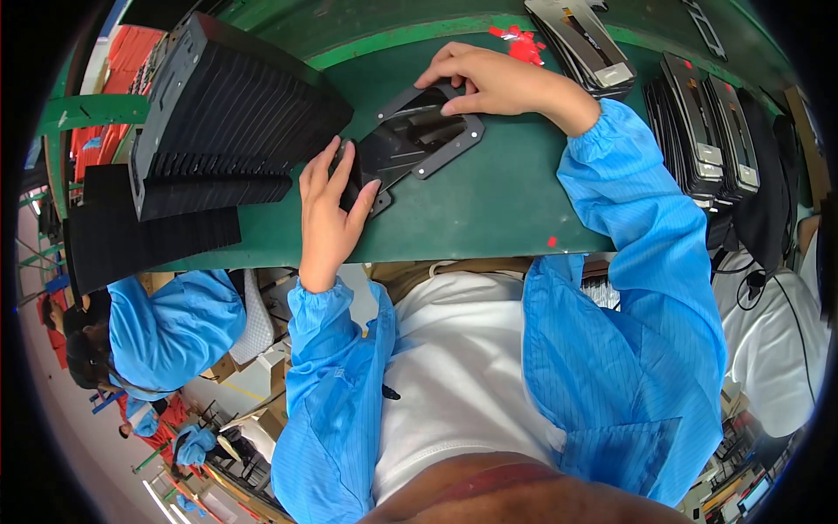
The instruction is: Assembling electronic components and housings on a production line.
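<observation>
Far left, low: a co-worker's blue sleeve (179,327), beyond the near edge of the green surface (489,214). Above it, a black sheet (148,237) lies beside the foot of a tall black slotted rack (231,105), whose many thin dividers stand close together in a row. Just right of the rack is the left hand (334,205), part-closed, fingers on one side and thumb on the other of a dark flat piece (349,175); piece held, mostly covered by the fingers. Next, near mid-surface, a black fixture (448,155) with screwed side bars lies at a slant, a glossy dark panel (428,131) within it. The right hand (489,80) is over the fixture's far end, fingers curled, thumb apart from the index finger; touching there, but cannot tell whether it grips. Behind the right hand, a cluster of red scraps (521,45); one red bit (552,242) near the front edge. Further right, a stack of flat panels (580,44), then two darker stacks (690,131) side by side.
</observation>
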`<action>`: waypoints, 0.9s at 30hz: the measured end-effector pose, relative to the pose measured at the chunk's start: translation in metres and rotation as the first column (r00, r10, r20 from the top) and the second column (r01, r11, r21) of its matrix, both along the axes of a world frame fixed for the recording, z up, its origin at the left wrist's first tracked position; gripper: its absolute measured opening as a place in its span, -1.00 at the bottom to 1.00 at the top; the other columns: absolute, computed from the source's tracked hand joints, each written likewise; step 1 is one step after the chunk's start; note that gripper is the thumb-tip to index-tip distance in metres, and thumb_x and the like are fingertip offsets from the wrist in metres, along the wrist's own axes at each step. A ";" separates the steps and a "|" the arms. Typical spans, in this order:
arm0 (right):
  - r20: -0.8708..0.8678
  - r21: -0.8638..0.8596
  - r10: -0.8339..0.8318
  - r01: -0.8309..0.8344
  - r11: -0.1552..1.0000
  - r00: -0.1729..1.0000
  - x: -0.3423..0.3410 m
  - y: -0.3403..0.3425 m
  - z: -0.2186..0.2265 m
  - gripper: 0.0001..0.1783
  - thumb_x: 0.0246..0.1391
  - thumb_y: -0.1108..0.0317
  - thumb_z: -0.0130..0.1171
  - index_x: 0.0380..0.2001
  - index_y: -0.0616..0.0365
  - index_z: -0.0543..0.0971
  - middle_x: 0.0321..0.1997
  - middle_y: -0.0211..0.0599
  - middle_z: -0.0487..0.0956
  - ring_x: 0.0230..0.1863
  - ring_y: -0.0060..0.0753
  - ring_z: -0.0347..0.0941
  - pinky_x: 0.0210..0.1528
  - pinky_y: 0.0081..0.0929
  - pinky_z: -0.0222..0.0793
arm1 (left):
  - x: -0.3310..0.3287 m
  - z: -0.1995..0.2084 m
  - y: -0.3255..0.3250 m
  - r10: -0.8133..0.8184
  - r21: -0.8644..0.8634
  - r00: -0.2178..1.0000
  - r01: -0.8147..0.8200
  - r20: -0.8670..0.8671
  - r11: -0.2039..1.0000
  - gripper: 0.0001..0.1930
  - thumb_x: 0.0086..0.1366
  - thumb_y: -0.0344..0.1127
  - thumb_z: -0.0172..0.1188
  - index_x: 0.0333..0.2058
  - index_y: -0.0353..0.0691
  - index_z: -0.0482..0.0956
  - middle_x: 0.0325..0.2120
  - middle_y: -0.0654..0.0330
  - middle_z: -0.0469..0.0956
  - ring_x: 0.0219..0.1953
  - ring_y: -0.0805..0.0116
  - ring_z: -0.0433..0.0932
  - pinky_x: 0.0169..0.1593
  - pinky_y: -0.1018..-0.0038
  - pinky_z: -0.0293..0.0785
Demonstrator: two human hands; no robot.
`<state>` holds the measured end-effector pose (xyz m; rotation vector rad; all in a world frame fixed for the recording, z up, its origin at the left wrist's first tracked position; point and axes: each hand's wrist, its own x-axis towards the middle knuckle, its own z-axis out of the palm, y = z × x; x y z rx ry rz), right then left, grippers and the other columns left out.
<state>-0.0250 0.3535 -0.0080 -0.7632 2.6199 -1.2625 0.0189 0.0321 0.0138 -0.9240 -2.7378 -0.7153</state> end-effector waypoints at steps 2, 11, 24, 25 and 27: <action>-0.106 0.074 0.031 -0.024 0.997 0.994 0.001 0.005 -0.003 -0.39 0.04 0.29 0.43 0.20 -0.01 0.54 0.17 -0.19 0.42 0.01 -0.19 0.44 0.04 -0.33 0.47 | -0.003 0.000 -0.004 0.015 -0.079 1.000 -0.014 0.012 0.997 -0.42 0.17 -0.24 0.42 0.17 -0.24 0.55 0.19 -0.01 0.45 0.18 -0.08 0.38 0.25 0.18 0.33; -0.148 0.403 0.085 -0.019 0.915 0.985 0.018 -0.009 0.039 -0.29 -0.05 0.21 0.48 0.23 -0.03 0.53 0.33 -0.08 0.36 0.21 0.03 0.36 0.20 -0.20 0.37 | -0.009 0.011 -0.016 -0.025 -0.099 0.998 0.030 0.054 0.995 -0.26 -0.04 -0.14 0.53 0.18 -0.13 0.57 0.24 -0.03 0.39 0.18 -0.12 0.34 0.29 0.11 0.27; -0.209 -0.351 -0.010 -0.066 0.934 0.978 -0.083 -0.126 0.025 0.59 -0.33 0.07 0.68 0.53 0.03 -0.30 0.49 0.14 0.14 0.46 0.01 0.17 0.44 -0.18 0.12 | 0.092 0.025 -0.138 0.082 0.079 0.983 -0.070 -0.167 0.994 -0.17 -0.39 -0.04 0.49 0.05 -0.05 0.68 0.12 -0.18 0.33 0.15 -0.18 0.37 0.27 -0.04 0.27; -0.228 -0.402 0.021 -0.114 0.909 0.973 -0.099 -0.137 0.019 0.59 -0.34 0.09 0.69 0.53 0.04 -0.30 0.48 0.15 0.14 0.46 0.01 0.17 0.45 -0.18 0.11 | 0.101 0.026 -0.151 0.184 0.124 0.964 -0.163 -0.191 0.979 -0.19 -0.39 -0.05 0.48 0.03 -0.08 0.69 0.11 -0.18 0.33 0.14 -0.18 0.37 0.26 -0.01 0.28; -0.268 -0.490 0.073 -0.201 0.848 0.961 -0.117 -0.151 0.014 0.59 -0.34 0.13 0.69 0.52 0.08 -0.30 0.47 0.18 0.13 0.46 0.02 0.17 0.46 -0.18 0.09 | 0.110 0.023 -0.169 0.294 0.174 0.932 -0.260 -0.211 0.950 -0.20 -0.38 -0.05 0.46 0.02 -0.11 0.69 0.10 -0.18 0.32 0.14 -0.18 0.38 0.25 0.02 0.29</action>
